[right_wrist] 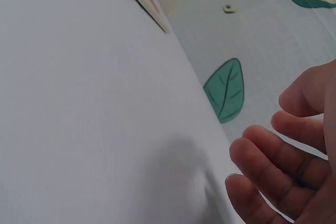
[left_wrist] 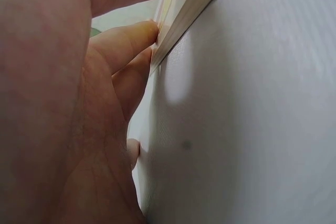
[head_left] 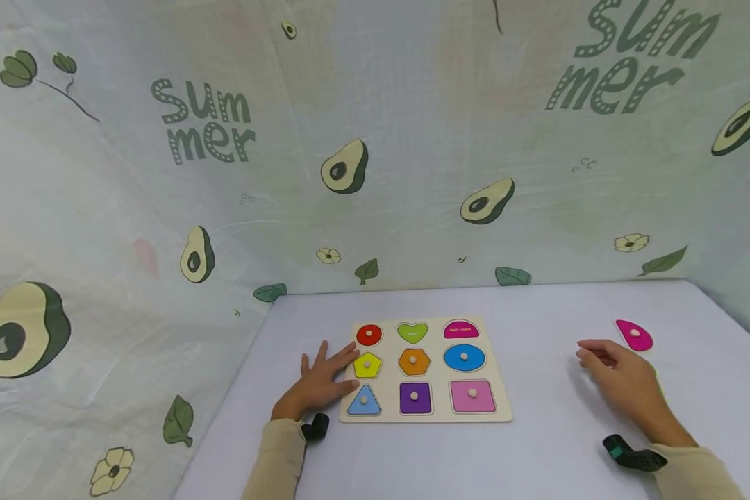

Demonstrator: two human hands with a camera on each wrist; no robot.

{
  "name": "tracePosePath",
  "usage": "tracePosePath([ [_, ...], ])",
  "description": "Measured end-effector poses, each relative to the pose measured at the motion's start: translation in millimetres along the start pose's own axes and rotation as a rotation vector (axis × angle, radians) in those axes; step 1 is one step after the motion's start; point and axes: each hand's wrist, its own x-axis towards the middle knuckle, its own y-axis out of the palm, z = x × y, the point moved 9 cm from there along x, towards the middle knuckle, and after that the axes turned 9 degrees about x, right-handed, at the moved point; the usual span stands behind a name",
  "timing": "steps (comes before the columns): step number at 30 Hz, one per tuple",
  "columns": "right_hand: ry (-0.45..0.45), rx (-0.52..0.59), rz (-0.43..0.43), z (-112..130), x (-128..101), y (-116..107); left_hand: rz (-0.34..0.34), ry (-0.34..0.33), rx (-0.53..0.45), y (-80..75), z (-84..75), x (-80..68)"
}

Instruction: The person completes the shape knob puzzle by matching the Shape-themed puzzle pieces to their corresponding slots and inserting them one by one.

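Magenta half-round piece (head_left: 634, 335) lies loose on the white table (head_left: 537, 451), off the puzzle board (head_left: 425, 368), just beyond and to the right of my right hand (head_left: 619, 378). That hand hovers relaxed, fingers loosely extended and holding nothing, and is far nearer the piece. My left hand (head_left: 321, 378) lies flat, fingers spread, against the board's left edge, touching it.

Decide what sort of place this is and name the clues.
Probably a home-style tabletop play corner: a white table, a wooden shape puzzle board, and an avocado-print "summer" cloth backdrop hung behind.
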Motion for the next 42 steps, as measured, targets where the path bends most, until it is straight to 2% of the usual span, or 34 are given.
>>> tracePosePath([
  [4, 0.024, -0.012, 0.000, -7.6, -0.6, -5.8, -0.009, -0.006, -0.003, -2.3, 3.2, -0.2],
  [10, 0.041, 0.000, -0.055, -16.9, -2.6, -27.7, -0.015, -0.001, -0.011, -4.1, 2.0, 0.7],
  [21, 0.199, -0.110, -0.126, -46.8, -4.6, -56.6, -0.015, 0.004, 0.006, -4.0, 2.5, 1.3],
  [25, 0.223, -0.135, -0.105, -58.6, -2.0, -59.0, -0.020, 0.010, -0.006, -3.7, 2.6, 1.8],
  [31, 0.266, -0.182, -0.008, -73.9, 1.2, -54.1, -0.020, 0.018, -0.015, -3.0, 2.3, 2.2],
  [39, 0.181, -0.247, 0.036, -70.6, 0.9, -52.0, -0.020, 0.022, -0.001, -1.6, 1.5, -0.9],
  [42, 0.203, -0.251, 0.034, -71.4, 0.3, -51.0, -0.024, 0.027, -0.008, -2.0, 0.3, -2.3],
])
